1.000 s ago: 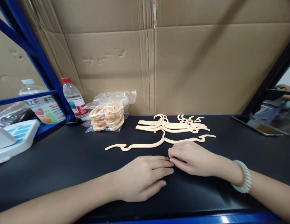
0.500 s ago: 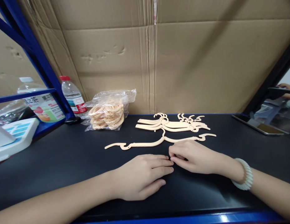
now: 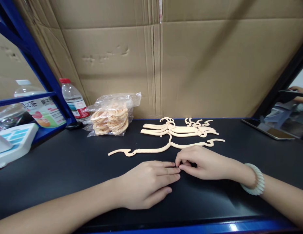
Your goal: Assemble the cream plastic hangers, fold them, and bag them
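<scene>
From the head camera, both hands rest on the black desk [image 3: 68, 162]. The left hand [image 3: 147, 183] lies flat, its fingers [image 3: 169, 170] stretched out and holding nothing. The right hand [image 3: 202, 162] is curled, fingertips meeting the left's; whether it pinches anything I cannot tell. Just beyond them lies a thin, cream-coloured hanger [image 3: 166, 148], flat, with curled ends. Behind it sits a pile of hangers [image 3: 180, 130], and a bag of rings [image 3: 112, 115] further left.

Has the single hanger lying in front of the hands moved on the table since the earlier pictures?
No. The single hanger keeps its place just in front of the hanger pile; only the camera view shifts slightly. The left hand and right hand stay beside it.
</scene>
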Action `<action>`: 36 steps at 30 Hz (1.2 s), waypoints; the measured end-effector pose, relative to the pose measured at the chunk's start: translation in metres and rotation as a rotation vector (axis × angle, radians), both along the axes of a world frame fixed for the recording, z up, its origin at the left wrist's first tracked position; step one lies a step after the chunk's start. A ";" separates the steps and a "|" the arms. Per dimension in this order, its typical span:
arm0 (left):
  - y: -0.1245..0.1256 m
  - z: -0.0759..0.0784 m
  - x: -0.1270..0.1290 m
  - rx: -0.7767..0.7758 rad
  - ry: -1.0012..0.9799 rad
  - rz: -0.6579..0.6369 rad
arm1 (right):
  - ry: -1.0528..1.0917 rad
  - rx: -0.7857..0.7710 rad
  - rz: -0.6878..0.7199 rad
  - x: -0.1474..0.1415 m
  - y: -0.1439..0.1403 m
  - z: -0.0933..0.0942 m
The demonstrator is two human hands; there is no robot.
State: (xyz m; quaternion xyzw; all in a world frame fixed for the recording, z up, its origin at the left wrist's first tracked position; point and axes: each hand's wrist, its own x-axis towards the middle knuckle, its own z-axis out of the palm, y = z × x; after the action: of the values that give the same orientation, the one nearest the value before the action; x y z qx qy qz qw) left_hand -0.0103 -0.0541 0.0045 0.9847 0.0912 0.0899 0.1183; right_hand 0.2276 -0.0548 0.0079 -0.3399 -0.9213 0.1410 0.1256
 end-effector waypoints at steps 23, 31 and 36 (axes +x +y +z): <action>-0.002 0.001 0.000 -0.080 -0.093 0.014 | 0.120 0.172 0.018 -0.006 0.007 -0.015; -0.003 0.002 0.000 -0.067 -0.077 0.004 | 0.130 0.211 0.047 -0.005 0.006 -0.014; -0.002 0.001 0.000 0.036 -0.100 0.114 | 0.136 0.195 0.033 -0.004 0.009 -0.014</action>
State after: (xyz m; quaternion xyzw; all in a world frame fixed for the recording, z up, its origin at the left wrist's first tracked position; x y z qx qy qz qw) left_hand -0.0106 -0.0562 0.0054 0.9741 0.1395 0.1474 0.1000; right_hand 0.2238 -0.0458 -0.0061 -0.3006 -0.9255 0.0756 0.2178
